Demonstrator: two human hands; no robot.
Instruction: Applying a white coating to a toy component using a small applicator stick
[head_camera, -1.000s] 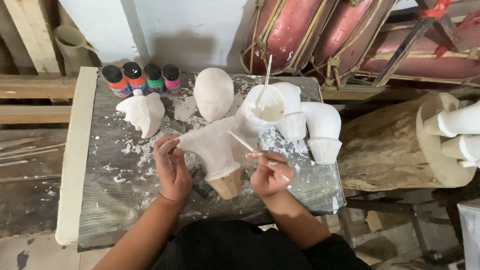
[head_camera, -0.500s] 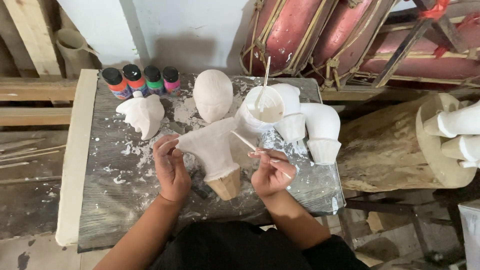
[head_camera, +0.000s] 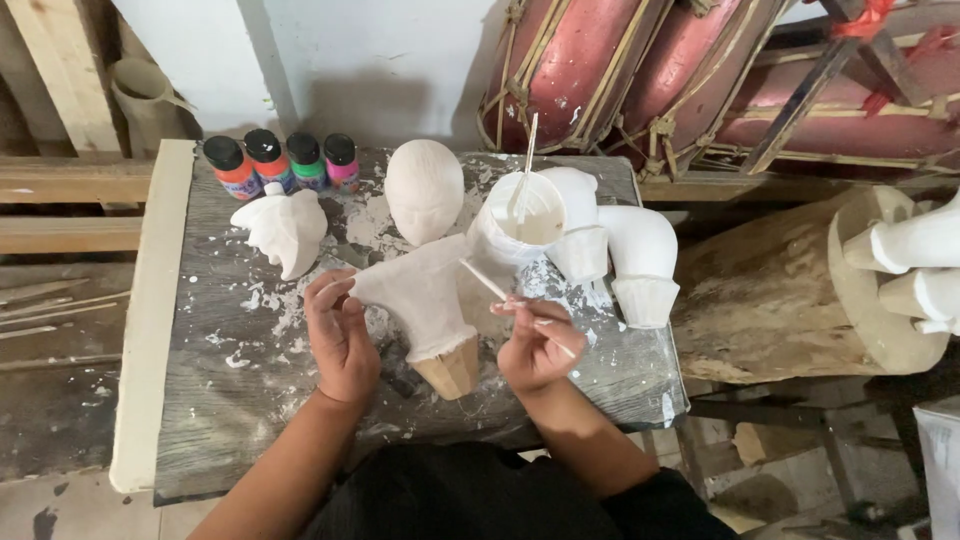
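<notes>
The paint-splashed tabletop (head_camera: 250, 400) is carrying a carved wooden figure (head_camera: 425, 300), lying at its middle. White primer is covering most of it; only its bare wooden base is showing, seemingly left to coat. The left hand (head_camera: 340, 335) is gripping the figure's edge, while the right hand (head_camera: 535, 345) is pinching a thin brush (head_camera: 490, 285) against it.

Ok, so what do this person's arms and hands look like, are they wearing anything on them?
Both forearms are bare to about the elbow, with no gloves, watch or rings visible. The left hand and right hand carry smears of white paste on the fingers. Dark clothing shows at the bottom edge, near the elbows.
</notes>
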